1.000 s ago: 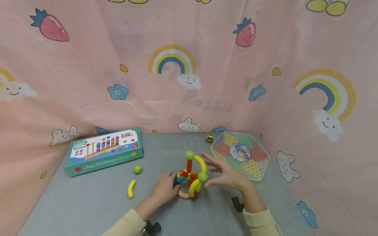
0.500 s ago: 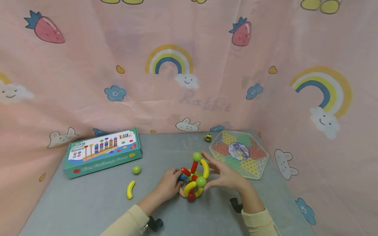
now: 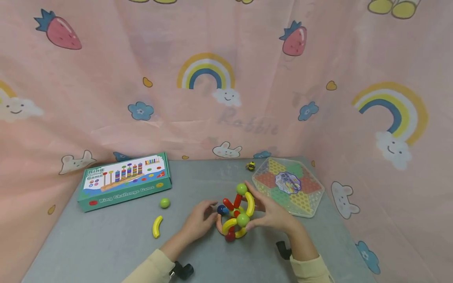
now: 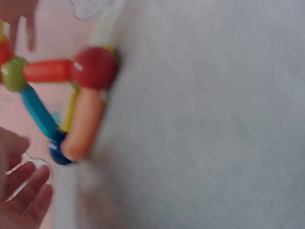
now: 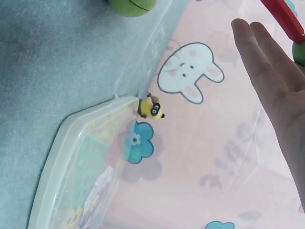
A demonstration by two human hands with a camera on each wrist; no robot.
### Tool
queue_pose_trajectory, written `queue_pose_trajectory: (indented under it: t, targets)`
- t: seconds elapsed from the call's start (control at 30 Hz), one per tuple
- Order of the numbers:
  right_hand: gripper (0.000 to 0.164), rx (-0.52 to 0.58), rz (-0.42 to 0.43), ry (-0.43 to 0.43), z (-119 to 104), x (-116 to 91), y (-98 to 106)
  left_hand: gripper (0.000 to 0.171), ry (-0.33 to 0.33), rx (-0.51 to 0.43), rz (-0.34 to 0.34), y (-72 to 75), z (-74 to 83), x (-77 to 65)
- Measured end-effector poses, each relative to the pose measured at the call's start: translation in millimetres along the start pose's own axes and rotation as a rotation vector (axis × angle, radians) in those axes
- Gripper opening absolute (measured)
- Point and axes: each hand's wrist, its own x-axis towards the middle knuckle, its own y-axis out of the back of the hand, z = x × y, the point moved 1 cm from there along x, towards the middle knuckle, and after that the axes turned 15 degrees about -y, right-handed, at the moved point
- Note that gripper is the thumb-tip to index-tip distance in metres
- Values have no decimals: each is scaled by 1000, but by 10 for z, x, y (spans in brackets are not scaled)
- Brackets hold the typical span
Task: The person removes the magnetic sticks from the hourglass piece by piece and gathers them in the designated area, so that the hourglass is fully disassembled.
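Head view: my left hand point(image 3: 198, 219) has just let go of the toy point(image 3: 236, 214), fingers parted beside its blue ball point(image 3: 221, 209). Tilted, the toy is near the middle of the table point(image 3: 120, 239); my right hand point(image 3: 273, 213) spreads along its right side, probably steadying it alone.

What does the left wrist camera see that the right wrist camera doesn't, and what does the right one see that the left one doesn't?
Only the left wrist view shows the left hand, the dark blue ball, the light blue stick, the peach curved stick and the dark red ball, all a bit blurry. Only the right wrist view shows the little yellow-and-black toy and the clear game case. Both show the pink cloth, the grey table, part of the right hand, a green ball and a red stick.
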Motion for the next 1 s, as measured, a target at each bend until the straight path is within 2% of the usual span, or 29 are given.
queue_pose_trajectory:
  t: [0.03,0.1,0.17,0.27,0.33,0.53,0.67,0.83,1.0]
  targets:
    - [115,4,0,2,2,-1,0,29,-31,-11,46,42,63,5]
    - [115,11,0,2,2,0,0,23,-141,-35,143,133,223,36]
    - [114,16,-3,9,4,1,-1,22,-272,-72,205,221,413,79]
    - [114,8,-1,14,9,3,1,23,-423,-91,221,308,669,143]
    - [114,2,-1,16,15,2,5,22,-442,-91,178,330,789,173]
    - [113,-22,10,6,20,1,20,24,-329,-53,-39,294,924,236]
    - [114,-40,26,-3,7,-7,18,28,-281,12,-131,243,948,271]
    - [114,-37,23,10,-2,-11,15,18,-247,55,-128,209,987,306]
    - [112,-38,17,39,16,-10,20,11,-247,107,-101,179,1014,333]
